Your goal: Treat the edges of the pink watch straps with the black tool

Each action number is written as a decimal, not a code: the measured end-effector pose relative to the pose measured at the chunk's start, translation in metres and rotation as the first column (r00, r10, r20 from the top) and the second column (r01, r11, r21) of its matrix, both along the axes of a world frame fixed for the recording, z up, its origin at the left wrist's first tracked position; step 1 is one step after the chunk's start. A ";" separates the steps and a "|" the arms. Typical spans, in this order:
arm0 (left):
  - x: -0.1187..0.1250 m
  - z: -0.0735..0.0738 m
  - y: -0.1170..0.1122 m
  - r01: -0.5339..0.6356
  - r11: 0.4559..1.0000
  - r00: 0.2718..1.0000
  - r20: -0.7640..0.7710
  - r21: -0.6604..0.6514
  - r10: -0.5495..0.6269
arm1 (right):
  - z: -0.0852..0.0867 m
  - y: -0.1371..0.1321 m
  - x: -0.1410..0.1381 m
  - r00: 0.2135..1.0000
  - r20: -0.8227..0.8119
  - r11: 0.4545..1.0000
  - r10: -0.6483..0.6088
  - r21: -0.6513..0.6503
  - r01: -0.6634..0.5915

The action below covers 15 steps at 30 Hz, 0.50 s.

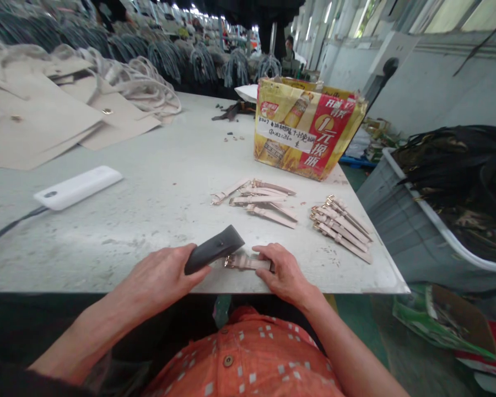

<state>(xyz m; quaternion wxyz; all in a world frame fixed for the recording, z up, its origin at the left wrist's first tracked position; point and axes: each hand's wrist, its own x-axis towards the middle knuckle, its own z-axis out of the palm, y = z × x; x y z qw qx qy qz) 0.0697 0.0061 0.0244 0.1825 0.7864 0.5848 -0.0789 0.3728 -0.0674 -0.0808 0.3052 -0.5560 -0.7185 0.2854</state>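
My left hand (165, 274) is closed around a dark grey, flat-ended handheld object (215, 249) with a small knob on its face; I cannot make out its kind. Its far end tilts up to the right, above the table. Just right of it, a short beige buckle strap (248, 262) lies near the table's front edge, its gold buckle to the left. My right hand (283, 273) grips the strap's right end between thumb and fingers. Beyond the hands is a loose group of similar buckle straps (268, 201), and a second, neater pile of straps (342, 227) sits at the right.
A yellow and red carton (306, 129) with a handwritten label stands at the table's back right. On the left are a white corded device (78, 187) and stacked beige panels (45, 110) with cords. A grey bin (380, 220) of dark material stands off the right edge.
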 end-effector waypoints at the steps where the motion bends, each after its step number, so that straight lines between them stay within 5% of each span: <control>1: -0.006 0.000 0.001 -0.015 1.000 1.000 0.003 0.008 0.015 | 0.000 -0.001 0.002 1.000 -0.006 1.000 -0.002 0.009 0.002; 7: -0.040 -0.011 -0.013 -0.085 0.996 0.991 0.101 0.020 0.082 | 0.010 -0.004 0.052 0.986 -0.046 0.962 -0.160 0.216 0.166; 15: -0.075 -0.032 -0.020 -0.166 0.978 0.966 0.219 0.130 0.135 | 0.031 0.017 0.196 0.770 -0.004 0.661 -0.638 0.510 0.551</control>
